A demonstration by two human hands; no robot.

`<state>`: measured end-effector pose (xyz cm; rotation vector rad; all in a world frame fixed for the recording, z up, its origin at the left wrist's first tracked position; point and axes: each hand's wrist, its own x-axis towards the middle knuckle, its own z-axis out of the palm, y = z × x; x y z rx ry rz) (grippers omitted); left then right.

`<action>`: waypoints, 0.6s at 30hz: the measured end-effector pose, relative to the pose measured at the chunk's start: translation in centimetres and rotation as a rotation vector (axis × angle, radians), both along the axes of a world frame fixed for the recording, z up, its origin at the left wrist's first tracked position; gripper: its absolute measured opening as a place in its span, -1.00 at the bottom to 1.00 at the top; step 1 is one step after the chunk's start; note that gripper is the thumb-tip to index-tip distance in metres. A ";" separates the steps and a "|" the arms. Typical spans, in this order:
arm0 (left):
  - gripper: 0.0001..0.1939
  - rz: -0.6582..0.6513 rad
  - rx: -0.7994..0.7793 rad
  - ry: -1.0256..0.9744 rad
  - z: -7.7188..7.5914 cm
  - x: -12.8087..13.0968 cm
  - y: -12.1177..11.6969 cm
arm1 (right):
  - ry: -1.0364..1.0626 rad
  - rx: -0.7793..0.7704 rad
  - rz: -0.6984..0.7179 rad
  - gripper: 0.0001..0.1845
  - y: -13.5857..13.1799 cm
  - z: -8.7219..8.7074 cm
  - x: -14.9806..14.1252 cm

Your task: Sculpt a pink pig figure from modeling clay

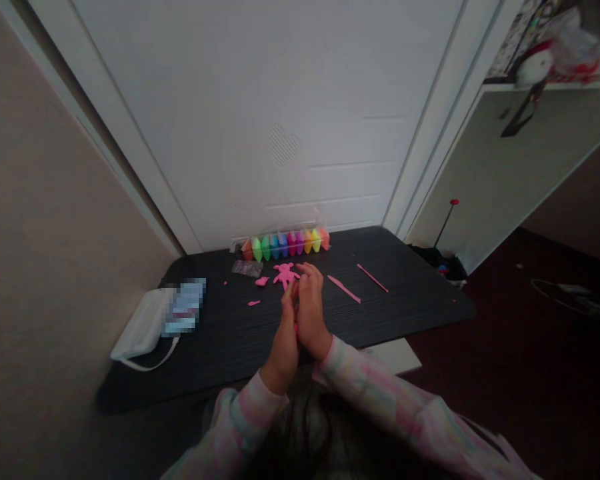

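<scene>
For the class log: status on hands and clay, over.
Left hand and right hand palm to palm. Pink clay showing between them. Pink figure close beyond, partly hidden by them.

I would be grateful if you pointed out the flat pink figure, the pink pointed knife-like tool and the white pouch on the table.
Flat pink figure [285,275]: head view, on its body.
Pink pointed knife-like tool [345,289]: head view, mid-length.
White pouch [143,325]: head view, on its upper face.

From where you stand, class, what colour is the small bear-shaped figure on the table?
Pink; the figure shows in the head view.
</scene>
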<state>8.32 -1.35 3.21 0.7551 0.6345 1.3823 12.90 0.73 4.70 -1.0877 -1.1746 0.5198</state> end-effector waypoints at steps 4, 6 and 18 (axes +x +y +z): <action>-0.59 -0.007 -0.014 -0.010 0.3 0.1 -0.4 | 0.000 -0.006 -0.018 -0.68 0.2 0.0 0.0; -0.57 -0.051 -0.061 -0.062 0.6 0.2 -0.6 | -0.010 -0.011 -0.023 -0.69 0.2 0.0 0.0; -0.54 -0.116 -0.427 -0.482 0.1 -1.0 0.3 | -0.053 0.023 -0.094 -0.85 -0.3 -0.4 1.0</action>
